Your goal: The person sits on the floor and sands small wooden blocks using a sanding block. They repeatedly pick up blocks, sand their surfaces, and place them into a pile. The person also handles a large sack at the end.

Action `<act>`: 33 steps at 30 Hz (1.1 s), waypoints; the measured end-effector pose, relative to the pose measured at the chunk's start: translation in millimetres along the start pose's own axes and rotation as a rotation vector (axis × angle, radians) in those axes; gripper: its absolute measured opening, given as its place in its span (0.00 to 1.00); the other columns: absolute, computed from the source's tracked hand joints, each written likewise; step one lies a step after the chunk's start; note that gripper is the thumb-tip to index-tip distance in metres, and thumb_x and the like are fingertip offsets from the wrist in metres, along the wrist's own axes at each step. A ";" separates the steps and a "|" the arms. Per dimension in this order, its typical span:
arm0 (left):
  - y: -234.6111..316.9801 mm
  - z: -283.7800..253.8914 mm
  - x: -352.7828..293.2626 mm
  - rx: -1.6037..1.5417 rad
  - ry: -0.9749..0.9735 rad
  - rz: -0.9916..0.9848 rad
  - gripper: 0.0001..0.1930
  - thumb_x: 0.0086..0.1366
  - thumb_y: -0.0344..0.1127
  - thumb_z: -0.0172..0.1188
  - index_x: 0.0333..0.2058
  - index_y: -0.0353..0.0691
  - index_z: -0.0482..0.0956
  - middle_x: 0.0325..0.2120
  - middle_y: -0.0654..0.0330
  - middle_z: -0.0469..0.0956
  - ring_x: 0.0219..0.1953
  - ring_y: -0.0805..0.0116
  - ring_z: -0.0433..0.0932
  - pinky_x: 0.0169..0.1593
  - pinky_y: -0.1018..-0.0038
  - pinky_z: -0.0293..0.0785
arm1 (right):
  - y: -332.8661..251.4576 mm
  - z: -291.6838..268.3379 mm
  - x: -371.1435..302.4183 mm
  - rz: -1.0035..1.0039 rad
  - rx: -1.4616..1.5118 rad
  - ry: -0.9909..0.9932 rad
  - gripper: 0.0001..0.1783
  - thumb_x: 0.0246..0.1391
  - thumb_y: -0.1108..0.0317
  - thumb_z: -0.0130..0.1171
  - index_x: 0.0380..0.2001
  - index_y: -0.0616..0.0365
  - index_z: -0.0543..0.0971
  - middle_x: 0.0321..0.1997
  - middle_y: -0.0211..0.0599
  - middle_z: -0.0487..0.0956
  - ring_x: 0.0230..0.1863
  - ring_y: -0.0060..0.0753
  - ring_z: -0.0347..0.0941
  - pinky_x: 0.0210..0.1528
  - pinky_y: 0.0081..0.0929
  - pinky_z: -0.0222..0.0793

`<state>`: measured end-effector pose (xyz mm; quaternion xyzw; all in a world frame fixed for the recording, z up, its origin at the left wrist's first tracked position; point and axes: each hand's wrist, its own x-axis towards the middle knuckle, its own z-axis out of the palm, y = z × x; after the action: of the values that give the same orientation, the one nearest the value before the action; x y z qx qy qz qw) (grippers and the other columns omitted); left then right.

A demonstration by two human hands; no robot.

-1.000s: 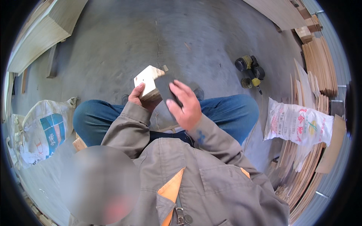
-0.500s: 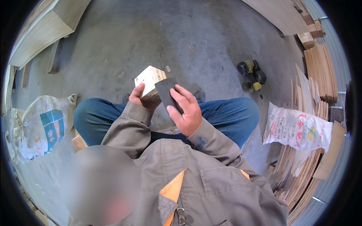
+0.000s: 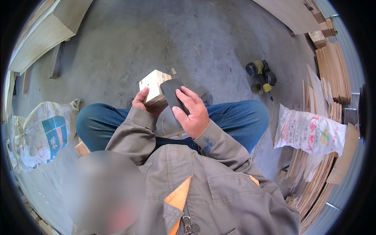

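Over my lap, my left hand (image 3: 141,100) is closed round a squarish block of layered plywood (image 3: 150,83), its thumb on the pale face. A small dark spot marks that face, and the layers show along the right side. My right hand (image 3: 192,111) grips a dark grey piece of sandpaper (image 3: 170,93), fingers on top and thumb on the near edge. The sandpaper lies tilted against the block's right edge. Its underside, and the left fingers beneath the block, are hidden.
A yellow-and-black corded power tool (image 3: 262,76) lies on the concrete floor at right. A filled white sack (image 3: 310,131) rests on stacked wood strips (image 3: 309,196). Another sack (image 3: 47,129) stands left. Plywood stacks (image 3: 51,31) rise far left and far right. A small wood scrap (image 3: 173,71) lies beyond the block.
My right hand and the sandpaper have shifted very slightly away from me along the block's edge. The block has barely moved in my left hand.
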<state>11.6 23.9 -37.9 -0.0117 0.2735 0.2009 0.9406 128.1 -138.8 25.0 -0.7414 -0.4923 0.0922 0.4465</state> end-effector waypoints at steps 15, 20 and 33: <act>-3.9 -2.8 4.3 0.002 0.028 0.023 0.34 0.63 0.45 0.55 0.67 0.41 0.67 0.63 0.47 0.72 0.64 0.42 0.71 0.68 0.40 0.63 | 10.9 -4.9 -12.8 -0.016 -0.019 -0.008 0.28 0.55 0.64 0.66 0.60 0.60 0.77 0.64 0.59 0.73 0.56 0.60 0.75 0.60 0.45 0.70; -6.2 -3.3 1.7 0.033 0.050 -0.015 0.35 0.63 0.47 0.55 0.68 0.42 0.66 0.65 0.48 0.71 0.65 0.41 0.70 0.69 0.40 0.62 | 22.9 2.5 0.7 -0.035 -0.016 0.048 0.28 0.56 0.64 0.65 0.60 0.59 0.78 0.64 0.57 0.74 0.58 0.58 0.74 0.62 0.44 0.69; -1.5 0.5 0.8 0.022 0.025 -0.019 0.35 0.63 0.47 0.55 0.68 0.42 0.67 0.64 0.48 0.72 0.65 0.42 0.70 0.68 0.40 0.62 | 8.9 -10.0 -16.4 -0.049 -0.026 -0.029 0.28 0.56 0.64 0.66 0.60 0.59 0.78 0.64 0.58 0.73 0.57 0.57 0.75 0.61 0.44 0.69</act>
<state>13.1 22.9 -38.0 -0.0064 0.2875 0.1888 0.9390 131.5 -158.9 19.1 -0.7335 -0.5178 0.0855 0.4319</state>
